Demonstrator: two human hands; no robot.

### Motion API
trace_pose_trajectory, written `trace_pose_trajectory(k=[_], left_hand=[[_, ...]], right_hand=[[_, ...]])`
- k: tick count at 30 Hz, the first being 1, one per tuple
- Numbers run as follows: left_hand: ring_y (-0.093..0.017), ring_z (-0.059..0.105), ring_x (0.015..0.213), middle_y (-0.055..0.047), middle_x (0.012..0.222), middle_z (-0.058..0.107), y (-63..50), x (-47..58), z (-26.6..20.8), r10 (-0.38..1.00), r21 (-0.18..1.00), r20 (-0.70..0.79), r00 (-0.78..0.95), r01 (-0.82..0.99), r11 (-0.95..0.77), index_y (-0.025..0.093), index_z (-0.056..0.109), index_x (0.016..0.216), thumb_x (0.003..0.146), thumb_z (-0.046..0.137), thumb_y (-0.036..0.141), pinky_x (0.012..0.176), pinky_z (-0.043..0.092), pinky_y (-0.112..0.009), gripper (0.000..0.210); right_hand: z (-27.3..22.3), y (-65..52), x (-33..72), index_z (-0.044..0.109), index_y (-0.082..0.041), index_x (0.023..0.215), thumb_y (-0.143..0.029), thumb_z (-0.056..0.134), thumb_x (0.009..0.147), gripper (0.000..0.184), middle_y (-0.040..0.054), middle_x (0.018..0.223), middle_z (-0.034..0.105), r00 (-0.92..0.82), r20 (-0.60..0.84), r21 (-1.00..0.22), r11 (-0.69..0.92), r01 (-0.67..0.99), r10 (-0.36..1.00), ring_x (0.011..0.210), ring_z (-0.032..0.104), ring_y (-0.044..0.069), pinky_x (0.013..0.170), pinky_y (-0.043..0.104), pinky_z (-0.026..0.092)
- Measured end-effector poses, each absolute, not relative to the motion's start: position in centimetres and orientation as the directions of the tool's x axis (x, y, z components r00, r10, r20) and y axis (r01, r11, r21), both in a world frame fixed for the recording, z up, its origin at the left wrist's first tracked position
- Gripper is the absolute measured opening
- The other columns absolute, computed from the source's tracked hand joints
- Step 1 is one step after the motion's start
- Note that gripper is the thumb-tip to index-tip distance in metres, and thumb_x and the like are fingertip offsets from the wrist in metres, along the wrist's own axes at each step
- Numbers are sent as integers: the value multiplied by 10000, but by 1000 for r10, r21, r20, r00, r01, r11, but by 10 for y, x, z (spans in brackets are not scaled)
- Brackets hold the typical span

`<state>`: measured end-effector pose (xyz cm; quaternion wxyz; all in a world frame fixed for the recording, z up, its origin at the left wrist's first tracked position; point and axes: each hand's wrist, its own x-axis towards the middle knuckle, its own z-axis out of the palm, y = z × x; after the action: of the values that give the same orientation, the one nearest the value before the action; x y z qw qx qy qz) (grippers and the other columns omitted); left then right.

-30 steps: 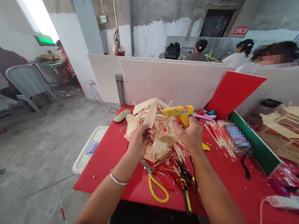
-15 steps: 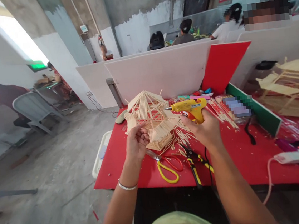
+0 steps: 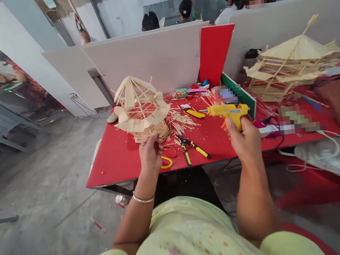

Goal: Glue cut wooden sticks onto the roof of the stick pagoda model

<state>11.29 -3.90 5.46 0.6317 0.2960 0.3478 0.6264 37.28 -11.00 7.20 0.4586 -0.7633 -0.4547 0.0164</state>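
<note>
A yellow hot glue gun [image 3: 231,111] is in my right hand [image 3: 245,139], held over the right part of the table with its nozzle toward the left. My left hand [image 3: 150,154] is pinched closed just in front of a small pavilion model [image 3: 143,120] built of thin wooden sticks. Whatever those fingers hold is too small to make out. Scissors [image 3: 168,163] with red and yellow handles lie beside the left hand, partly hidden by it. Loose wooden sticks [image 3: 183,122] are scattered right of the model. Black-and-yellow cutters [image 3: 187,148] lie open near the table's front edge.
The red tabletop [image 3: 112,162] also bears a yellow-handled tool [image 3: 196,113] and a green board [image 3: 241,92]. White panels [image 3: 150,60] stand behind. To the right are a larger stick model [image 3: 291,64], cables and another person's hand [image 3: 334,90].
The glue gun in my right hand has moved right, away from the model. My left hand has drawn back toward the front of the model. The view has shifted right and down.
</note>
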Motion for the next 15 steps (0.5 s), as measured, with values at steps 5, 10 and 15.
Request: trace_pose_trajectory(k=[5, 10, 15], left_hand=[[-52, 463, 395, 26, 553, 595, -41, 153, 17, 983, 835, -166, 73, -521, 180, 134, 654, 769, 671, 820, 332, 351, 274, -170, 276], [-51, 474, 405, 22, 564, 597, -26, 164, -11, 967, 838, -244, 67, -488, 245, 130, 663, 783, 675, 821, 352, 361, 270, -166, 294], [-48, 486, 413, 23, 574, 598, -12, 161, -15, 967, 843, -254, 35, -482, 239, 137, 671, 805, 705, 802, 358, 382, 279, -164, 276]], right_hand=[[13, -101, 415, 627, -174, 1182, -643, 249, 949, 646, 188, 1064, 703, 681, 0, -430, -615, 661, 732, 987, 646, 330, 779, 401, 449], [-31, -82, 412, 644, -131, 1197, -585, 267, 964, 635, 222, 1076, 685, 628, -86, -352, -613, 707, 774, 989, 644, 322, 779, 389, 449], [-16, -65, 407, 661, -124, 1200, -532, 390, 940, 554, 235, 1135, 661, 617, 322, -287, -547, 786, 718, 1068, 586, 372, 820, 451, 422]])
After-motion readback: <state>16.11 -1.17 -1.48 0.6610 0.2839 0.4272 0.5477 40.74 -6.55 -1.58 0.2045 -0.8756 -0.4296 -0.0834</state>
